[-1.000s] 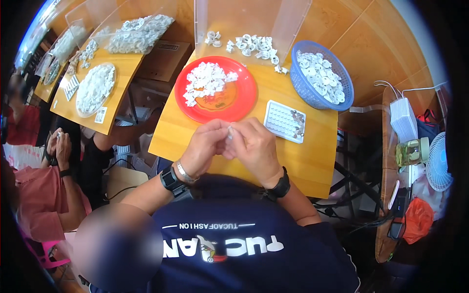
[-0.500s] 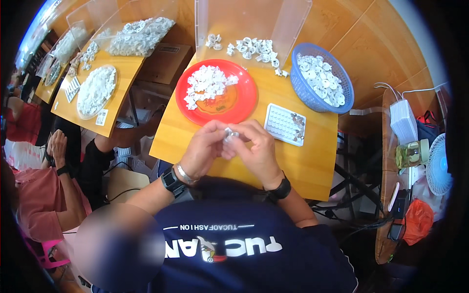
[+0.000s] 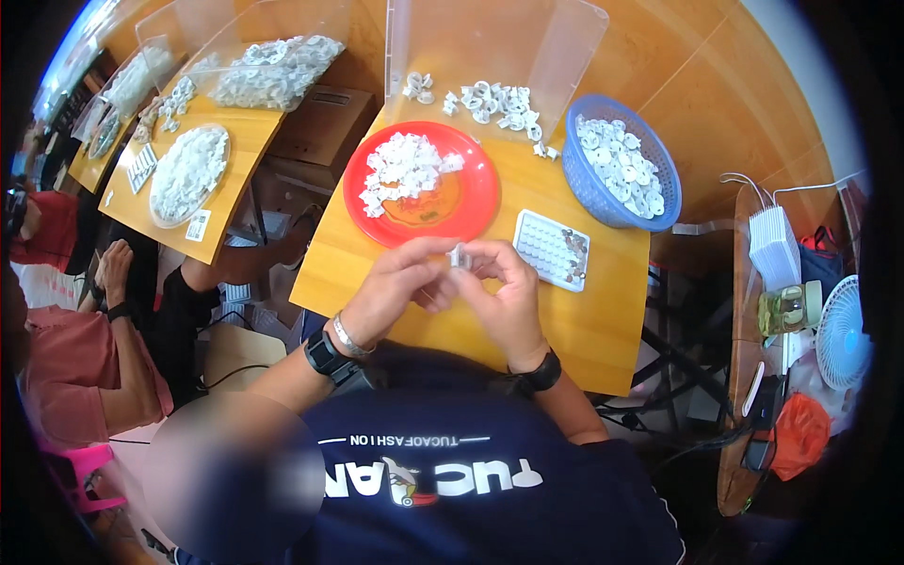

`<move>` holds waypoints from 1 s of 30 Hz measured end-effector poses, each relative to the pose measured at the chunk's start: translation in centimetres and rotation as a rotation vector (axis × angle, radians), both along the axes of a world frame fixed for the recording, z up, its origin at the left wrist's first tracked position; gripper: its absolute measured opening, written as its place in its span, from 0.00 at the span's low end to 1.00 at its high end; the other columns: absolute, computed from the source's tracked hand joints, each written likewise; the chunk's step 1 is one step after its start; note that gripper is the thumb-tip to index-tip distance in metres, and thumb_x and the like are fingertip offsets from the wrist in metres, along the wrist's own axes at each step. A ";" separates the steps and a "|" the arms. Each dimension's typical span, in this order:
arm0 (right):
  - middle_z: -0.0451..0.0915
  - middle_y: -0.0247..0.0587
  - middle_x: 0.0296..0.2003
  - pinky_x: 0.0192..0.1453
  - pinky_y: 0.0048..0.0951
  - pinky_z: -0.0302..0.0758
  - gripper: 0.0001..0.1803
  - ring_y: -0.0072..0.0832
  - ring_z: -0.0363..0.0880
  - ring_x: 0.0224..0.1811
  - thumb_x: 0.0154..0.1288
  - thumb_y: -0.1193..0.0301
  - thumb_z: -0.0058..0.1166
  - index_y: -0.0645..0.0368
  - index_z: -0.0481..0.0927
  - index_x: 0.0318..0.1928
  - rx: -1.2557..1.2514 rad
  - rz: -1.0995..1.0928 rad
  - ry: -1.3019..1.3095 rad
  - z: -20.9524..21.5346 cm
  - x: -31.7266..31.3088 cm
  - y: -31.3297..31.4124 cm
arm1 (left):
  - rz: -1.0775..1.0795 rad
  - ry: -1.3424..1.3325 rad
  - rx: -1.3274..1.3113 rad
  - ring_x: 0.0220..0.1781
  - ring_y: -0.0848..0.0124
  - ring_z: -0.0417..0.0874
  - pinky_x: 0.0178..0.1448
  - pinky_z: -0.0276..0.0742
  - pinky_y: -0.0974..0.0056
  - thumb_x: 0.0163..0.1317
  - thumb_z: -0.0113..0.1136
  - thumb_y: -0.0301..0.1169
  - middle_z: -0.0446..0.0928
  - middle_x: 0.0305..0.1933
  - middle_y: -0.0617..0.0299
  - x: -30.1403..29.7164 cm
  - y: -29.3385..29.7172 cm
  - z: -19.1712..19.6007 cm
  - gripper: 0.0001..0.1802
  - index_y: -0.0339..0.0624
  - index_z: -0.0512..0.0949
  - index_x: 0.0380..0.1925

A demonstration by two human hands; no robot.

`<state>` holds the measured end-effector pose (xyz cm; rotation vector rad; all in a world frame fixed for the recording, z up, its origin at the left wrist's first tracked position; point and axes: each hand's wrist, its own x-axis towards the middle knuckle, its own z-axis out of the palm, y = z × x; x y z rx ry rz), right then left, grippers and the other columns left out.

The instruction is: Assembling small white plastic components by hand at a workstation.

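Small white part [image 3: 459,256]: up between both hands, at the near edge of the red plate as seen from above, looks lifted off the table [image 3: 589,344]. Grip is narrow: left hand [image 3: 400,282] and right hand [image 3: 508,287] meet at the fingertips, part pinched between. Can't tell which fingers carry the load; too small, partly covered.

Clock from the part:
- 11: red plate [image 3: 478,184], white pieces [image 3: 400,168] heaped on its far side.
- 12: loose white ring pieces [image 3: 508,105] by a clear bin [image 3: 490,42].
- 2: blue basket [image 3: 593,193] of white round parts [image 3: 621,160].
- 3: white tray [image 3: 535,243] with rows of pockets, small dark bits [image 3: 574,250] at its right end, just beside right hand.
- 9, well apart: co-worker in a pink shirt [image 3: 80,367] at another table.

Risks, my read:
- Slip: tiny part, fingertip-only hold. Uneven push from either thumb could pop it out.
- Lost part: if it drops at 11 it lands by lookalikes.
- Tray knock: right hand swinging toward 3 could catch the rim and scatter the bits.
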<state>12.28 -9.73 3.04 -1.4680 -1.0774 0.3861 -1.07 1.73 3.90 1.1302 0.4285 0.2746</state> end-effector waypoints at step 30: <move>0.79 0.43 0.43 0.50 0.36 0.74 0.16 0.39 0.77 0.46 0.54 0.64 0.62 0.59 0.82 0.42 -0.219 0.267 -0.560 3.9 4.0 1.9 | 0.142 -0.188 -0.305 0.31 0.72 0.79 0.35 0.74 0.69 0.70 0.43 0.34 0.77 0.33 0.60 0.1 0.9 -4.1 0.10 0.41 0.71 0.41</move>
